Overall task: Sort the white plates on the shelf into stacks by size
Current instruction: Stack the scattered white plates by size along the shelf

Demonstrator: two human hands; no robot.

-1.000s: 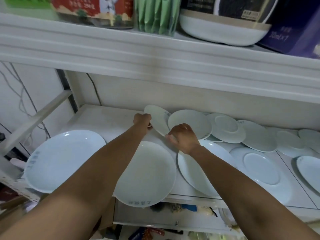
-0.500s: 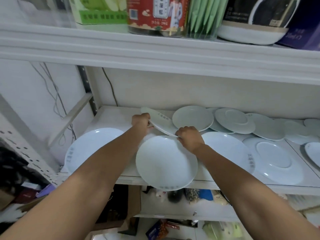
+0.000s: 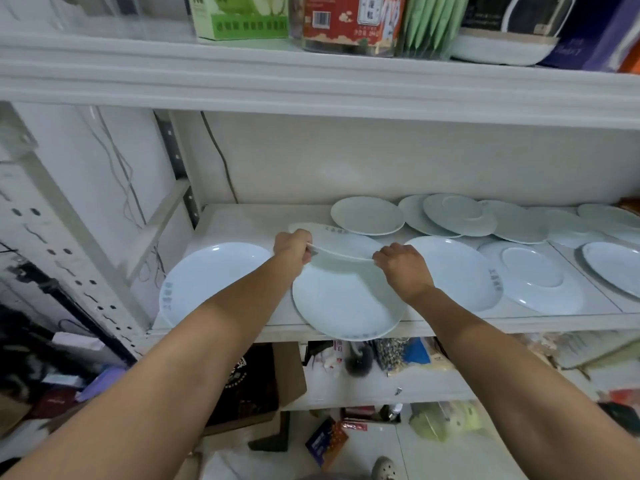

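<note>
Both my hands hold one white plate (image 3: 341, 241) by its rim, tilted just above another large white plate (image 3: 343, 303) that overhangs the shelf's front edge. My left hand (image 3: 292, 246) grips the held plate's left rim and my right hand (image 3: 403, 266) grips its right rim. Large plates lie at the left (image 3: 211, 277) and to the right (image 3: 457, 271) of the hands. Several smaller plates overlap along the back, among them one (image 3: 367, 215) just behind the held plate and an upturned one (image 3: 459, 214).
The white shelf (image 3: 242, 220) has a low board above it carrying boxes and a red tin (image 3: 349, 22). Further plates (image 3: 533, 277) reach to the right edge. Below, a lower shelf holds packets, and boxes lie on the floor.
The plate came off the back row, lifted by both hands and drawn forward over the front large plate. The camera has pulled back and tilted up.
</note>
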